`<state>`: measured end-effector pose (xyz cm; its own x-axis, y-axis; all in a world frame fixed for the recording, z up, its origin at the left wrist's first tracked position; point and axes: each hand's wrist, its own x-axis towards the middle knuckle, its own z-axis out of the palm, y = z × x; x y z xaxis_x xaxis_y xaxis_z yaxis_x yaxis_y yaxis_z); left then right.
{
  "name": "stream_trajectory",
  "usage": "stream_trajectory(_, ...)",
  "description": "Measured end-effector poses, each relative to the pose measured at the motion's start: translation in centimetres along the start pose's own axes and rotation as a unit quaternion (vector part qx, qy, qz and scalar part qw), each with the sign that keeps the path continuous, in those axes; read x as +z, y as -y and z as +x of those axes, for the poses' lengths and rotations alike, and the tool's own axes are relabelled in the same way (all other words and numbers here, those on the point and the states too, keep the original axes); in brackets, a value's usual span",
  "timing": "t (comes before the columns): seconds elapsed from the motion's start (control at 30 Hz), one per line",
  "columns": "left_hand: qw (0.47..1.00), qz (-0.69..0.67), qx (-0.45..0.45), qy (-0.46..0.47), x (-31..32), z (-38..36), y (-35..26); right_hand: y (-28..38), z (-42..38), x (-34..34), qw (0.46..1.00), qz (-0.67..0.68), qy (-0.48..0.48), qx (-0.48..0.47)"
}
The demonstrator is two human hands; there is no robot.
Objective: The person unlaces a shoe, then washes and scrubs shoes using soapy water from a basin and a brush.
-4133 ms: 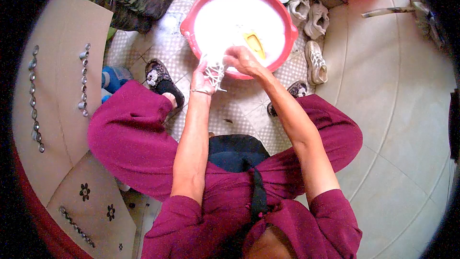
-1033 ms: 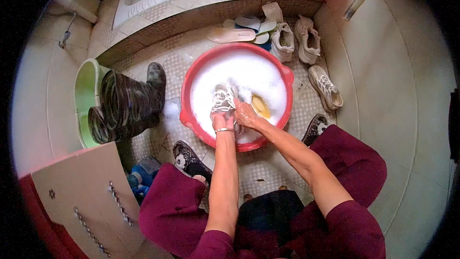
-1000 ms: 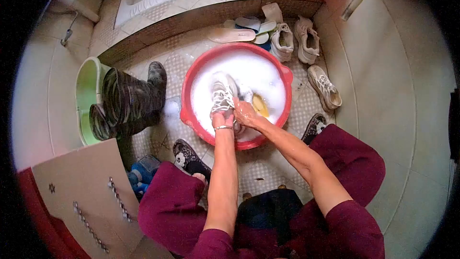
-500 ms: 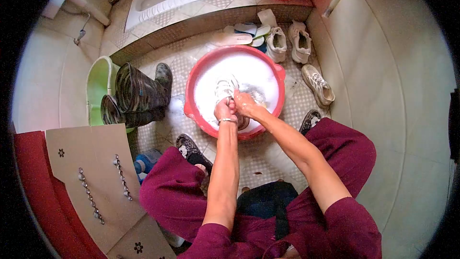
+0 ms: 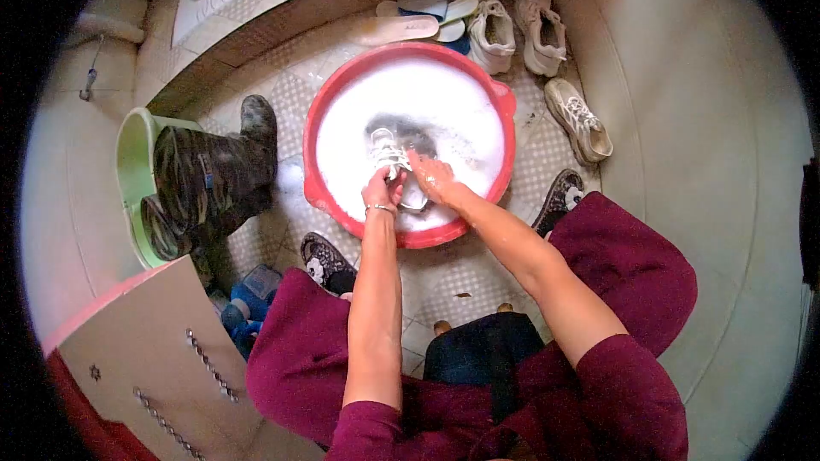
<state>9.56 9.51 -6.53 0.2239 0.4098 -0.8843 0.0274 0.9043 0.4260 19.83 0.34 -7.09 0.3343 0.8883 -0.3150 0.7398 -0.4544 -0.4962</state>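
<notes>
A red basin [image 5: 312,171] full of white suds stands on the tiled floor. A light, laced shoe [image 5: 386,150] is in it, partly sunk in the foam and grey water. My left hand [image 5: 383,189], with a bracelet at the wrist, grips the shoe on its left side. Against the shoe's right side is my right hand [image 5: 432,177], wet with suds, its fingers bent together over the laces. Whether those fingers hold anything is hidden.
Dark boots [image 5: 209,175] lean in a green tub [image 5: 128,145] at left. Insoles [image 5: 397,29] and white shoes [image 5: 540,32] lie behind the basin, another shoe [image 5: 578,119] at right. A cabinet [image 5: 145,350] and blue bottle [image 5: 256,286] are at lower left. A low stool [image 5: 483,350] is in front.
The view has shifted and tilted down. The shoe has come further out of the foam, with more grey water around it, and my right hand has moved onto its laces.
</notes>
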Motion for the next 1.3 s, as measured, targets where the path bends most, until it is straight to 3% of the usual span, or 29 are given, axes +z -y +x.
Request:
stream_trajectory(0.17, 0.996, 0.087, 0.017, 0.03, -1.6, 6.2, 2.2, -1.0, 2.1, 2.5, 0.994, -0.009, 0.091, 0.064)
stream_trajectory(0.23, 0.982, 0.048, 0.113, -0.141, -1.1, 9.3, 4.5, -2.5, 3.3, 4.9, 0.992, -0.009, 0.099, 0.081)
stream_trajectory(0.27, 0.968, 0.155, 0.151, -0.124, -3.2, 14.4, 6.6, -3.7, 4.0, 6.3, 0.993, 0.029, 0.1, 0.054)
stream_trajectory(0.3, 0.969, 0.153, 0.154, -0.122, -2.4, 13.4, 5.9, -5.0, 4.7, 7.9, 0.992, 0.066, 0.1, 0.025)
stream_trajectory(0.37, 0.922, 0.284, 0.112, -0.239, 0.3, 7.3, 3.2, -7.6, 5.3, 10.8, 0.984, 0.139, 0.105, -0.034)
stream_trajectory(0.4, 0.941, 0.262, 0.067, -0.205, 1.3, 4.3, 1.3, -8.5, 5.4, 11.5, 0.977, 0.175, 0.106, -0.064)
stream_trajectory(0.43, 0.94, 0.259, 0.12, -0.187, 1.9, 2.0, 0.6, -8.7, 5.3, 11.5, 0.967, 0.212, 0.106, -0.094)
stream_trajectory(0.47, 0.965, 0.208, 0.107, -0.116, 1.9, 0.4, -0.3, -2.4, 3.2, 0.4, 0.963, 0.122, 0.214, 0.107)
stream_trajectory(0.5, 0.982, 0.155, 0.094, -0.044, 1.8, -0.8, -1.1, -0.6, 1.6, -1.7, 0.965, 0.122, 0.209, 0.103)
stream_trajectory(0.53, 0.982, 0.155, 0.102, -0.044, 1.8, -1.3, -1.3, 0.9, 0.2, -3.0, 0.996, 0.082, -0.033, 0.034)
stream_trajectory(0.57, 0.995, 0.062, 0.072, -0.041, 1.9, -1.7, -1.5, 1.8, -0.6, -3.7, 0.96, 0.038, -0.273, -0.035)
stream_trajectory(0.6, 0.998, -0.034, 0.039, -0.037, 2.1, -2.0, -1.6, 2.5, -1.5, -3.8, 0.957, 0.094, -0.263, -0.074)
stream_trajectory(0.67, 0.998, -0.046, 0.022, -0.023, 2.4, -2.7, -2.1, 3.9, -3.3, -4.0, 0.939, 0.207, -0.23, -0.147)
stream_trajectory(0.77, 1.0, -0.007, 0.008, 0.02, 2.8, -4.4, -2.9, 3.3, -2.6, -0.7, 0.916, 0.194, -0.301, -0.181)
stream_trajectory(0.83, 0.998, 0.056, -0.021, 0.028, 3.2, -5.0, -3.1, 3.8, -2.3, 0.5, 0.922, 0.327, -0.14, -0.154)
stream_trajectory(0.9, 0.996, 0.005, -0.067, 0.06, 2.3, -4.1, -3.0, 3.0, -1.9, 0.8, 0.846, 0.524, -0.026, -0.088)
stream_trajectory(0.93, 0.989, -0.01, -0.098, 0.114, 1.8, -3.9, -2.6, 1.4, -0.8, 2.3, 0.941, 0.26, -0.091, -0.195)
stream_trajectory(0.97, 0.977, -0.026, -0.126, 0.17, 1.7, -3.3, -2.4, 0.3, 0.0, 4.2, 0.962, 0.163, -0.09, -0.2)
stream_trajectory(1.03, 0.99, 0.121, -0.034, 0.062, 3.4, -4.3, -1.4, -1.7, 1.5, 8.0, 0.971, -0.036, -0.094, -0.216)
stream_trajectory(1.1, 0.991, 0.102, -0.031, 0.078, 3.9, -4.7, -1.9, -2.8, 4.7, 12.2, 0.985, -0.053, -0.032, -0.16)
stream_trajectory(1.17, 0.984, 0.136, 0.046, 0.109, 1.6, -2.6, -2.1, -1.3, 4.4, 7.9, 0.983, -0.05, -0.098, -0.146)
stream_trajectory(1.2, 0.967, 0.22, 0.108, 0.075, 0.3, -2.4, -2.7, 0.3, 3.9, 4.6, 0.978, -0.044, -0.151, -0.136)
stream_trajectory(1.23, 0.968, 0.219, 0.102, 0.073, -1.0, -0.9, -2.3, 1.5, 4.0, 2.4, 0.967, -0.036, -0.215, -0.133)
stream_trajectory(1.27, 0.904, 0.312, 0.29, -0.032, -2.4, 1.3, -1.3, 1.7, 4.2, 0.2, 0.993, 0.017, -0.057, -0.098)
stream_trajectory(1.3, 0.786, 0.386, 0.463, -0.134, -2.2, 1.8, -1.3, 1.8, 4.6, -0.7, 0.994, 0.014, -0.054, -0.099)
